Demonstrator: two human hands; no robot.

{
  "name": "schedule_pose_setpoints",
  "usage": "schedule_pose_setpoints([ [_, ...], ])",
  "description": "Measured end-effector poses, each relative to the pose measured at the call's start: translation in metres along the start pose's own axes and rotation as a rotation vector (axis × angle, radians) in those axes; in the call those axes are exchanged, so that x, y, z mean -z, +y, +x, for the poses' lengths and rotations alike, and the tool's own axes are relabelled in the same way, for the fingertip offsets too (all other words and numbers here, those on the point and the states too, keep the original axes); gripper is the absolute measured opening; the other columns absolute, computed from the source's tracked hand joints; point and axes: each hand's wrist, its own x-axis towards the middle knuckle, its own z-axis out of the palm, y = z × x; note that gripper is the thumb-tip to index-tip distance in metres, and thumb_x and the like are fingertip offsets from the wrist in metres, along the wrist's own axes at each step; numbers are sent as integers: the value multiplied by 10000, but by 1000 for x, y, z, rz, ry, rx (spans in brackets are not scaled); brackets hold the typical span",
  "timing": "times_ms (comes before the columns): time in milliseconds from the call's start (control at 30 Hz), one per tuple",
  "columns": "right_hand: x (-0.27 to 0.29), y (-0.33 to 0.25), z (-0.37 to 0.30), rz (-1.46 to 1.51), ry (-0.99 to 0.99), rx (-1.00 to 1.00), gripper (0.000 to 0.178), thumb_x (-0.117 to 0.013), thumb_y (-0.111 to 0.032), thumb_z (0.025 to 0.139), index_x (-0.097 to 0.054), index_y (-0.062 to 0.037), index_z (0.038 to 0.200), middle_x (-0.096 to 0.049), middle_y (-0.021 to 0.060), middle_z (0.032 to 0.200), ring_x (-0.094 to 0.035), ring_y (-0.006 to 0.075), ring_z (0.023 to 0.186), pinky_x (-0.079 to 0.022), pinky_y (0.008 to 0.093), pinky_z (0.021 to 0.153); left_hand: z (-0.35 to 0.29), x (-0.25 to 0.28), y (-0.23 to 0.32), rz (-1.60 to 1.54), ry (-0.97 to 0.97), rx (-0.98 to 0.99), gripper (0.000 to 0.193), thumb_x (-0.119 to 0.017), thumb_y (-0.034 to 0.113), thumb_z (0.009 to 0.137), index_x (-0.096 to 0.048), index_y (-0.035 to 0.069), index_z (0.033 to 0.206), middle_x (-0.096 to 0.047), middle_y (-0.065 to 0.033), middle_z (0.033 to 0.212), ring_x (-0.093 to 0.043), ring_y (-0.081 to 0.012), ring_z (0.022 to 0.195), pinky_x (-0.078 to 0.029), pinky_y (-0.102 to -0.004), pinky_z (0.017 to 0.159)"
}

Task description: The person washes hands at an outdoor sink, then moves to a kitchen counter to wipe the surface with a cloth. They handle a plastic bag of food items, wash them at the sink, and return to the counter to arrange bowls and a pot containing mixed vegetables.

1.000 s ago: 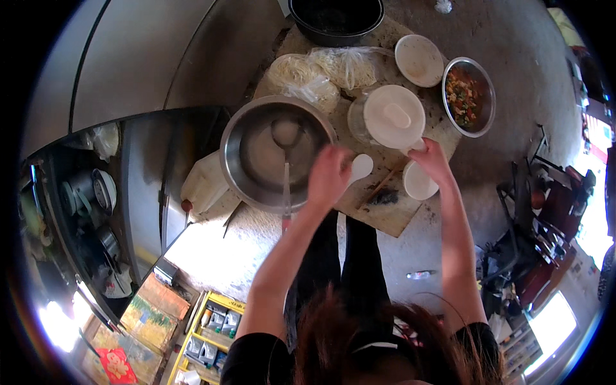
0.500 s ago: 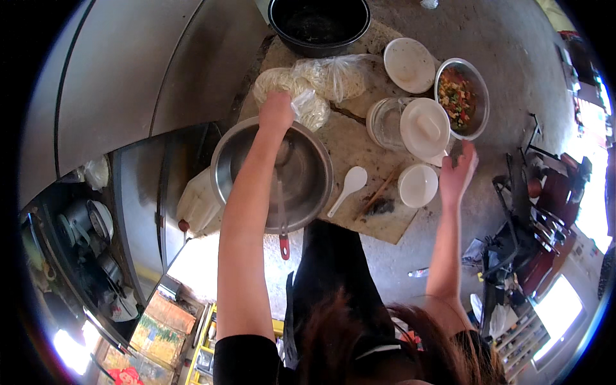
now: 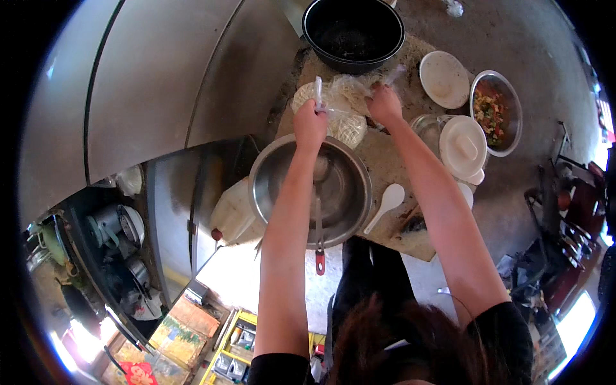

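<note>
Hands: two, both at the bagged noodles (image 3: 348,129), upper middle of frame. The noodles are pale strands in clear plastic; the film overlaps, so the number of bags cannot be counted with certainty.

Left hand (image 3: 310,126): fingers pinching a twist of the film, which stands upright above them. Right hand (image 3: 385,106): fingers curled against the film at the right side of the noodles, a loose end showing just beyond; cannot tell whether they pinch it.

Counter (image 3: 385,159), centre of frame, carries the noodles and the following:
- Steel basin, large, 1 (image 3: 351,199): centre, just below the noodles, partly behind the left forearm.
- Ladle, 1 (image 3: 319,221): head inside the basin, red handle end reaching past the lower rim.
- White paddle, 1 (image 3: 389,201): right of the basin, bowl end toward upper right, apart from the basin.
- Clear jug with white lid, 1 (image 3: 463,146): right of the right forearm.
- White bowl, 1 (image 3: 468,194): below the jug, mostly hidden by that forearm.
- White plate, 1 (image 3: 444,79): upper right.
- Steel bowl, 1 (image 3: 514,125): right of the plate, holding chopped mixed-colour food (image 3: 489,115).
- Black tub, 1 (image 3: 353,35): top of frame, above the noodles.
</note>
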Motion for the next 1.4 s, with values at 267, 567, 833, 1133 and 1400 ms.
schedule_pose_setpoints([
  [267, 70, -33, -63, 421, 258, 5, 211, -589, -201, 816, -587, 2, 875, -600, 141, 751, -566, 238, 673, -447, 362, 660, 0, 17, 41, -1292, 93, 380, 114, -615, 29, 817, -589, -2, 923, -602, -29, 827, -554, -108, 703, -441, -244, 602],
  [567, 107, -31, -140, 999, 229, -156, 354, -545, -295, 868, -548, -39, 1113, -532, 45, 1070, -488, 123, 911, -404, 277, 785, -37, 57, 81, -1562, 124, 199, 106, -579, 72, 841, -588, 34, 940, -603, -39, 870, -558, -101, 795, -445, -234, 740],
  [833, 147, -66, -280, 1094, 527, -78, 403, -583, -140, 841, -500, 37, 1194, -487, 162, 1233, -493, 265, 1109, -413, 357, 911, -185, 138, 135, -1410, 46, 244, 258, -598, 4, 790, -582, 12, 1047, -604, -30, 957, -558, -100, 876, -441, -223, 788],
  [1133, 160, -123, -403, 346, -39, 872, 152, -580, -144, 855, -555, -8, 918, -509, 79, 788, -469, 170, 703, -389, 297, 605, -372, 178, 124, -1268, -139, 367, 329, -635, 145, 805, -567, -16, 1084, -598, -51, 981, -544, -110, 923, -433, -248, 834],
  [1400, 126, -203, -504, 502, -831, 952, 323, -611, -94, 793, -559, -1, 1098, -574, 97, 832, -557, 192, 639, -461, 294, 615, -504, 278, 59, -1072, 332, 594, 242, -587, 182, 843, -602, -23, 970, -623, -68, 876, -568, -129, 790, -453, -259, 716],
])
